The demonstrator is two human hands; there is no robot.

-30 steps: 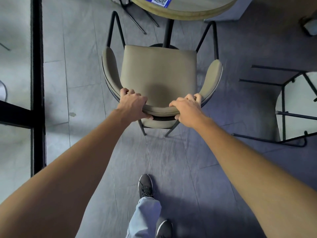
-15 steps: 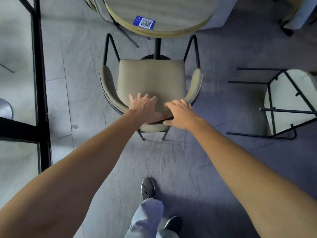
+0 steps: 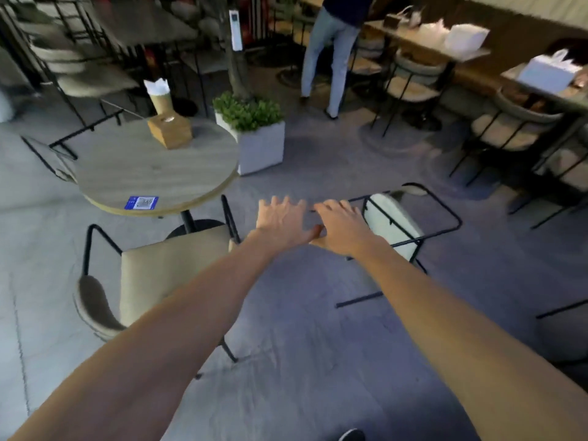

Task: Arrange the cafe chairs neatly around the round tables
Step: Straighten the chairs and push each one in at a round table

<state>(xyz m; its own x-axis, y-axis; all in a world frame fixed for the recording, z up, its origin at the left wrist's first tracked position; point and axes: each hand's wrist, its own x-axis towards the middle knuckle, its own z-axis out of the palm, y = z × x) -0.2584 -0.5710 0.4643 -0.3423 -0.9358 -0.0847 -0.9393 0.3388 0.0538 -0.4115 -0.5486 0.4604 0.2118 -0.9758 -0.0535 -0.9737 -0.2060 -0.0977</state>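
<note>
Beige chair (image 3: 159,275) is seen drawn up to the round counter (image 3: 152,173), its seat just below the rim. Both hands are held out empty, fingers spread — left hand (image 3: 281,222) beside right hand (image 3: 340,226), thumbs nearly touching. A tipped chair (image 3: 394,224) lies beyond them on the floor (image 3: 302,361).

Our hands out front, empty

We hold both arms stretched toward twelve o'clock, left hand (image 3: 281,222) and right hand (image 3: 342,226) palm-down, fingers spread, thumbs nearly touching.
</note>
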